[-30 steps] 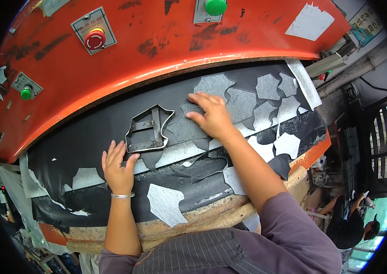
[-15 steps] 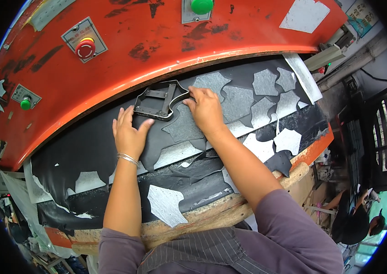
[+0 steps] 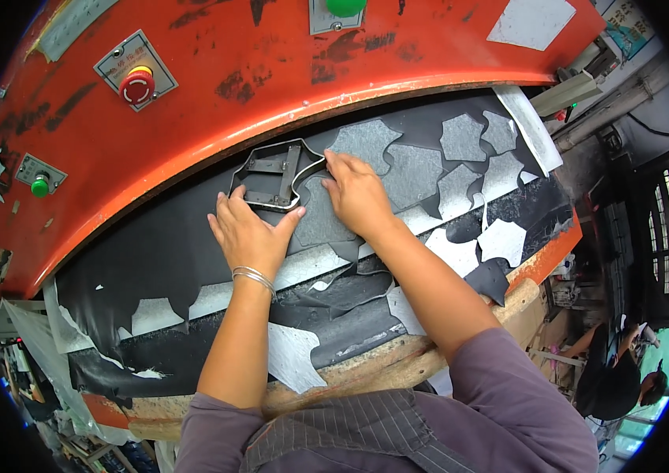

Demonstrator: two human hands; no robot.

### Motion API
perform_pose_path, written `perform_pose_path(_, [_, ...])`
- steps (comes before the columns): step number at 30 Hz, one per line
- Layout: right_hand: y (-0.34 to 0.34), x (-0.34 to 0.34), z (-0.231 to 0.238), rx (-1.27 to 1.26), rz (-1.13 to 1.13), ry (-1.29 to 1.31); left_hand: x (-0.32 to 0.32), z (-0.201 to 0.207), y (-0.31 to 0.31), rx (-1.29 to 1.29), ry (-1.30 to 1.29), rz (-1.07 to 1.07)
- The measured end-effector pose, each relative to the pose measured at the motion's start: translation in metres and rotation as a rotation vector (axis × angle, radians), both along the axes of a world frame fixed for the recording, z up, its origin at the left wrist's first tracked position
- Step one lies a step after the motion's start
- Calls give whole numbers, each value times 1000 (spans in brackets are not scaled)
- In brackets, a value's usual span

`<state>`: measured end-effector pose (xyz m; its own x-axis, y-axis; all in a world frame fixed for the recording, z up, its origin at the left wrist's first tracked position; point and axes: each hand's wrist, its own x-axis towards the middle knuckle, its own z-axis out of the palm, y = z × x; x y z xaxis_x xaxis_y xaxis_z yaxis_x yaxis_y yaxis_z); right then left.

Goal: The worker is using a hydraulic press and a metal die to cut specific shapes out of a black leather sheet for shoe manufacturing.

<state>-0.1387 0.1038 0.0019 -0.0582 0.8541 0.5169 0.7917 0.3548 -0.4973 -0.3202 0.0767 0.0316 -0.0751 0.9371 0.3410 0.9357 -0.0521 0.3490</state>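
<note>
A metal cutting die (image 3: 290, 169), a dark steel outline with crossbars inside, lies on a black leather-like sheet (image 3: 145, 244) close to the red machine. My left hand (image 3: 254, 243) has its thumb and index finger spread along the die's near edge, gripping it from the front. My right hand (image 3: 359, 193) grips the die's right tip with the fingertips, its fingers bent together. Right of the die the sheet shows several grey cut shapes (image 3: 413, 175). One grey patch (image 3: 322, 217) lies between my hands, partly covered by my right hand.
The red machine beam (image 3: 216, 87) runs above the sheet, with a red stop button (image 3: 137, 85) and green buttons (image 3: 40, 186). Loose white-grey cut pieces (image 3: 293, 359) lie near the worn wooden front edge (image 3: 382, 355). A person (image 3: 614, 378) is at the far right.
My left hand has moved right and slightly down, from beside the die's left side to its near edge. My right hand stays at the die's right tip. The die has hardly moved.
</note>
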Motion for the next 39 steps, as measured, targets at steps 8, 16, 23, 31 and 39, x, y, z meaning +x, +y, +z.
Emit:
perform_pose_path(8, [-11, -1, 11, -20, 5, -31, 2, 15, -12, -31, 5, 13])
perform_pose_path(16, [-58, 26, 102, -100, 37, 581, -88, 42, -56, 163, -572, 12])
perform_pose_path(23, [-34, 9, 227, 200, 86, 702, -212, 174, -53, 915, -327, 184])
perform_pose_path(31, [-117, -7, 160, -263, 145, 374, -195, 178, -127, 241, -448, -9])
perform_pose_path(39, [-307, -62, 123, -305, 529, -374, -95, 97, -296, -293, -306, -340])
